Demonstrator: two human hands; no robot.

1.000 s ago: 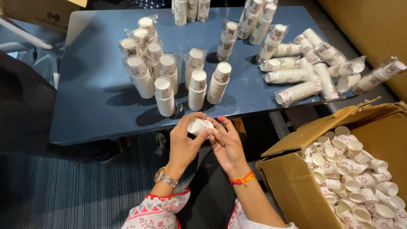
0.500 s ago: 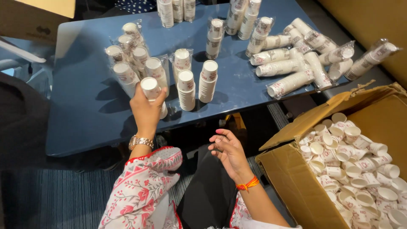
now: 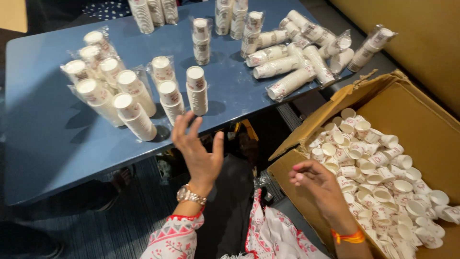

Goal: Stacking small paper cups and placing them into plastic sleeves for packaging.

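Left hand (image 3: pixel 199 151): raised over the near edge of the counter, palm turned sideways, fingers (image 3: pixel 184 129) spread open and holding nothing; a metal watch (image 3: pixel 190 195) sits on the wrist above a patterned red-and-white sleeve (image 3: pixel 175 240).
Right hand (image 3: pixel 318 184): held low at the near corner of the box, fingers (image 3: pixel 302 171) loosely curled and empty; an orange band (image 3: pixel 350 236) circles the wrist.
Nearest stack (image 3: pixel 197 90): a short upright stack of white paper cups, unwrapped, standing on the counter just beyond the left fingertips, apart from them.
Box (image 3: pixel 412 105): large brown cardboard carton, flaps open, standing on the floor to the right of the counter; its near corner lies just beside the right hand.
Loose cups (image 3: pixel 378 177): many small white paper cups with red print, heaped at all angles inside the box, just right of the right hand.
Counter (image 3: pixel 52 144): blue top, carrying all the stacks.
Wrapped stacks, left (image 3: pixel 108 91): a cluster of cup stacks in clear plastic, standing upright or leaning on one another.
Lying sleeves (image 3: pixel 297 52): several plastic-wrapped sleeves of cups lying on their sides at the far right of the counter.
Far stacks (image 3: pixel 153 12): more upright stacks along the far edge.
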